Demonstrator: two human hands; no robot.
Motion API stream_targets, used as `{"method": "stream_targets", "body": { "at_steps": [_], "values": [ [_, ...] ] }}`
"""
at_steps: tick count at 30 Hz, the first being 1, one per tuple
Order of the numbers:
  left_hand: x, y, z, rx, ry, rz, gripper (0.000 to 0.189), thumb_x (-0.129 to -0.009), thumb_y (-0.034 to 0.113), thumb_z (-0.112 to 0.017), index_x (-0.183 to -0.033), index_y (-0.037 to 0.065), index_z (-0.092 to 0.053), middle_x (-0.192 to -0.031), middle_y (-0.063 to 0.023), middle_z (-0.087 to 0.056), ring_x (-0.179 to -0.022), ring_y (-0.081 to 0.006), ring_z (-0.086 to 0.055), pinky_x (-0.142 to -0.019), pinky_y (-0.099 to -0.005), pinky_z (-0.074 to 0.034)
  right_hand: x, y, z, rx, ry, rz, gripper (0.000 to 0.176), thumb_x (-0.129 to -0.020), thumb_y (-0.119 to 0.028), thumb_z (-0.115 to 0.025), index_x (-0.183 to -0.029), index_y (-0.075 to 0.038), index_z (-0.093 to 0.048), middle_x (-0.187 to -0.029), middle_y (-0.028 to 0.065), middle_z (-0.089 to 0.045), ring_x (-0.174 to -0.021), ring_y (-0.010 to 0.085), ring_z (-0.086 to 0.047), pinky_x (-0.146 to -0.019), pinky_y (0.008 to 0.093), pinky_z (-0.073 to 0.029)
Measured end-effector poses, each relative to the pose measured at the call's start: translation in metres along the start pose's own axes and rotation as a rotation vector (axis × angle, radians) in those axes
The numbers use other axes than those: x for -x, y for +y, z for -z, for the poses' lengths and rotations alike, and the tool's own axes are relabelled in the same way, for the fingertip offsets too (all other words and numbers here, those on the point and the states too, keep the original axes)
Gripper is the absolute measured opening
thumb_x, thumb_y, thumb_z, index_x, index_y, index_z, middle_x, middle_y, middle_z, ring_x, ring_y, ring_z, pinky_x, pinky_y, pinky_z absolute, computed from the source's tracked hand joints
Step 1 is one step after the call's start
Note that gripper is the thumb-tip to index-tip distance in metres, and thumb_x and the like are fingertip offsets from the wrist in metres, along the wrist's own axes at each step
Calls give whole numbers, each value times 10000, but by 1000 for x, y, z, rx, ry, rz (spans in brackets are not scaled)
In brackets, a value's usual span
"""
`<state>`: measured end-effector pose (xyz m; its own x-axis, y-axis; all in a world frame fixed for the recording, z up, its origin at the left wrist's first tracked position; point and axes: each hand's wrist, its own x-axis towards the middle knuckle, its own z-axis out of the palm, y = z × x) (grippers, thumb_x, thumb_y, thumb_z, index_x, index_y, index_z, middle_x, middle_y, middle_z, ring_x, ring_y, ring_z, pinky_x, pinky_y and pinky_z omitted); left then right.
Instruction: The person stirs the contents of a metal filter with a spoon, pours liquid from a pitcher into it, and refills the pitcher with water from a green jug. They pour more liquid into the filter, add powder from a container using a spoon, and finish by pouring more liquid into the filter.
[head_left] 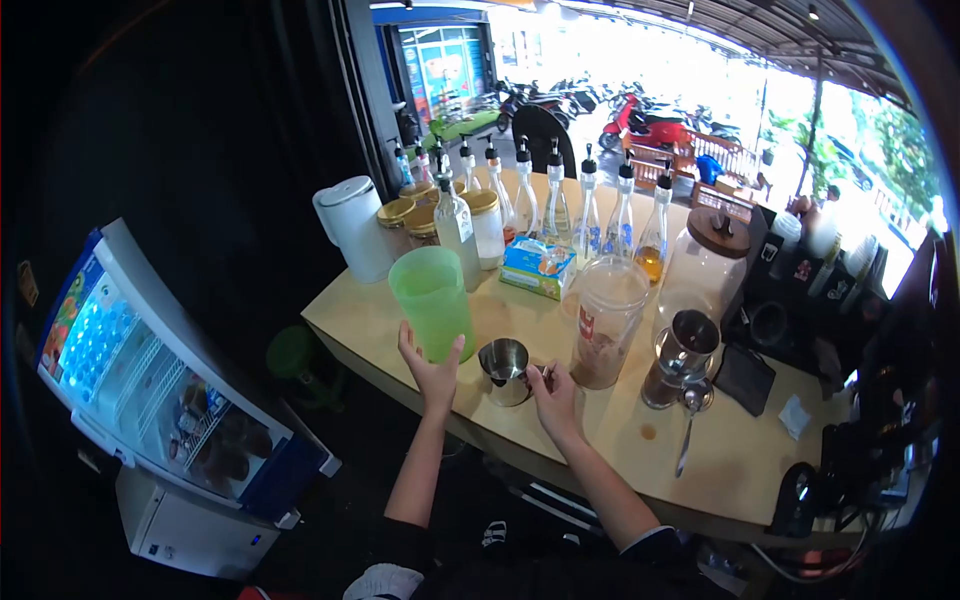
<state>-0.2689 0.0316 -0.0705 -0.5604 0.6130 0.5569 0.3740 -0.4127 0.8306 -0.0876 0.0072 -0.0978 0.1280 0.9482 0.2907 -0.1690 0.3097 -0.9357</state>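
A green translucent plastic pitcher (430, 290) stands near the table's front edge. My left hand (430, 375) is at its lower side, with fingers and thumb spread apart and fingertips right at its wall. Just to the right, a stainless steel milk jug (505, 370) sits upright, its open mouth facing up. My right hand (555, 395) is closed at the jug's handle side, fingers bent around the handle. Beyond that hand is a tall clear plastic pitcher (610, 315) with brownish contents at the bottom.
Syrup pump bottles (588, 215) line the back, behind a tissue pack (538, 268). A white jug (358, 235) and gold-lidded jars (396, 212) stand left. Rightward are a metal filter cup (692, 340), a spoon (686, 445) and a wood-lidded jar (705, 260). A display fridge (170, 380) is at left.
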Motion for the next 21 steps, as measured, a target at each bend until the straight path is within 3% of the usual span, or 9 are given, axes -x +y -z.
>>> {"method": "stream_targets", "body": {
  "at_steps": [2,4,6,8,10,14,16,21],
  "values": [
    [-16,-6,2,73,-54,0,944,-702,171,-829,-1419,19,-233,-1381,-180,-359,-1294,-264,-378,-1043,-388,-362,3,-7,-1,32,19,1,285,-930,-160,-633,-740,-64,-444,-639,-40,-449,-619,20,-411,-536,199,-334],
    [-35,-16,7,177,-174,-89,984,-667,180,-858,-1408,8,-234,-1343,-193,-408,-1248,-263,-437,-1026,-382,-394,5,-17,1,141,-38,-2,221,-961,-165,-581,-800,-55,-476,-729,17,-588,-685,69,-552,-611,217,-438],
    [-51,-24,12,185,-257,-99,988,-646,185,-872,-1392,8,-249,-1308,-183,-449,-1205,-262,-480,-996,-377,-425,4,-8,8,281,-56,29,222,-974,-199,-560,-817,-55,-498,-722,9,-583,-668,60,-539,-603,214,-430],
    [-67,-23,14,199,-331,-123,993,-624,190,-886,-1377,8,-265,-1272,-172,-490,-1162,-260,-522,-967,-372,-456,4,-15,8,118,-104,2,214,-969,-184,-569,-828,-37,-503,-759,23,-606,-700,63,-555,-626,207,-443],
    [-82,-18,16,88,-458,-113,982,-590,205,-906,-1338,12,-301,-1201,-157,-549,-1089,-261,-578,-916,-375,-497,4,-15,12,154,-127,7,216,-980,-193,-549,-846,-29,-507,-791,24,-606,-705,67,-553,-646,216,-458],
    [-94,-27,7,206,-466,-226,963,-570,199,-912,-1311,17,-324,-1170,-153,-572,-1067,-268,-595,-909,-388,-504,-1,-16,20,134,-95,27,200,-981,-201,-547,-879,-30,-533,-783,11,-599,-709,56,-548,-654,214,-466],
    [-91,-26,6,329,-477,-165,956,-563,194,-909,-1303,17,-331,-1171,-157,-574,-1064,-273,-599,-902,-393,-509,1,-17,23,113,-62,10,190,-979,-197,-549,-890,-30,-542,-782,7,-597,-711,54,-547,-658,214,-470],
    [-90,-21,6,271,-466,-201,947,-552,176,-905,-1299,22,-343,-1176,-157,-572,-1065,-264,-599,-898,-391,-513,-2,-18,27,88,-60,10,173,-971,-189,-562,-904,-30,-557,-778,1,-591,-712,54,-548,-658,218,-484]
  ]
}}
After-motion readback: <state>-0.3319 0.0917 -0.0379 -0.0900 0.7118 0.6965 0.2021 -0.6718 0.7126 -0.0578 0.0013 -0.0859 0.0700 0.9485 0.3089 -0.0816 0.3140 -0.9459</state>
